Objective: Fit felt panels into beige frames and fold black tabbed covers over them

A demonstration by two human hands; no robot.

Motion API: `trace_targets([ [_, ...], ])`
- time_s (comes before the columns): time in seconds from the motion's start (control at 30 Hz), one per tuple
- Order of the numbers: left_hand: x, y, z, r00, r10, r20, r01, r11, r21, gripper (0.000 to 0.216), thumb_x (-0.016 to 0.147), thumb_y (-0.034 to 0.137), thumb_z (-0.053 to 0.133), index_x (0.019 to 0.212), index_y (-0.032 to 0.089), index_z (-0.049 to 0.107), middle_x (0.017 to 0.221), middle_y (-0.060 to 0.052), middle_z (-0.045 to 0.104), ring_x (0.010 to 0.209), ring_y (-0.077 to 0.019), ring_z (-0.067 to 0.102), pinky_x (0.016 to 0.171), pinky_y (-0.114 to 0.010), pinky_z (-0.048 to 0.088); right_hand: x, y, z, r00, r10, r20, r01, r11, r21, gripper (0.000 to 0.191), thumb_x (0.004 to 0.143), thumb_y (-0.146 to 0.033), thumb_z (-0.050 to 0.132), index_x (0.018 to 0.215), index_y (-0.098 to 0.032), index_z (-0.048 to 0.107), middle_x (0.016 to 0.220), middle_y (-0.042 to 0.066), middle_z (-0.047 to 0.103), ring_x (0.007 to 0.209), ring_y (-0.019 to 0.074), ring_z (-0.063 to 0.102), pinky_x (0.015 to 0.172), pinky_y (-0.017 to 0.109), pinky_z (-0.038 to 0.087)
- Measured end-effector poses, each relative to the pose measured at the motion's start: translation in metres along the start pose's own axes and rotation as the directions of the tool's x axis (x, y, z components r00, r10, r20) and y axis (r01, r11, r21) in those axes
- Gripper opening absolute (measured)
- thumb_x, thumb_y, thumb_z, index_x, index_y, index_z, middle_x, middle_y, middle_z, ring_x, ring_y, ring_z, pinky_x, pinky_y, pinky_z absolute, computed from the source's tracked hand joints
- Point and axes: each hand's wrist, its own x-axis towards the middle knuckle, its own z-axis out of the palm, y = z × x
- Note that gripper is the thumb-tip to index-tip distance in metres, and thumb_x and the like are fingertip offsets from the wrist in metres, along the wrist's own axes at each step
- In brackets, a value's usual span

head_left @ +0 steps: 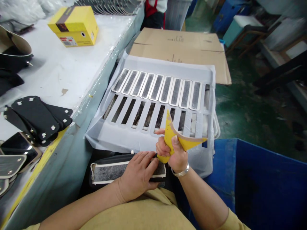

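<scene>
On my lap lies a long black piece with a grey, white-edged strip along it. My left hand rests across its right end, fingers pressed together and gripping it, hiding part of the strip. A yellow curved sheet with a pale edge is held upright in my right hand, the thumb on its face. The lower tip of the sheet comes close to my left fingertips. Just beyond, a white slotted sheet carries a row of white-bordered grey strips along its far half.
At left runs a white-covered table bearing a yellow box, black flat pieces and shiny dark panels. Flattened cardboard lies behind the slotted sheet. A blue bin stands at right. Part of a person shows at the top.
</scene>
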Motion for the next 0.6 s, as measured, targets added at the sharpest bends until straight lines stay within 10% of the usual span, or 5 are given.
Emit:
trace_targets([
  [0.23, -0.007, 0.003, 0.001, 1.0, 0.014, -0.009, -0.013, 1.0, 0.016, 0.066, 0.066, 0.037, 0.066, 0.124, 0.013, 0.044, 0.123, -0.015, 0.052, 0.11, -0.0292, 0.049, 0.095, -0.042, 0.038, -0.021, -0.01, 0.009, 0.906, -0.266, -0.328, 0.249, 0.964, -0.094, 0.032, 0.089, -0.046, 0.037, 0.094, -0.021, 0.055, 0.05, -0.009, 0.022, 0.037, 0.0062, 0.017, 0.037, 0.021, 0.02],
  [0.6, -0.005, 0.008, 0.0, 0.994, -0.006, 0.113, -0.003, 0.997, 0.081, 0.069, 0.068, 0.045, 0.066, 0.126, 0.013, 0.044, 0.128, -0.016, 0.047, 0.114, -0.0311, 0.044, 0.099, -0.043, 0.033, -0.041, 0.025, 0.019, 0.838, -0.493, -0.236, 0.2, 0.679, -0.707, 0.02, 0.085, -0.039, 0.05, 0.091, -0.021, 0.059, 0.059, -0.004, 0.042, 0.05, 0.009, 0.038, 0.051, 0.025, 0.035],
])
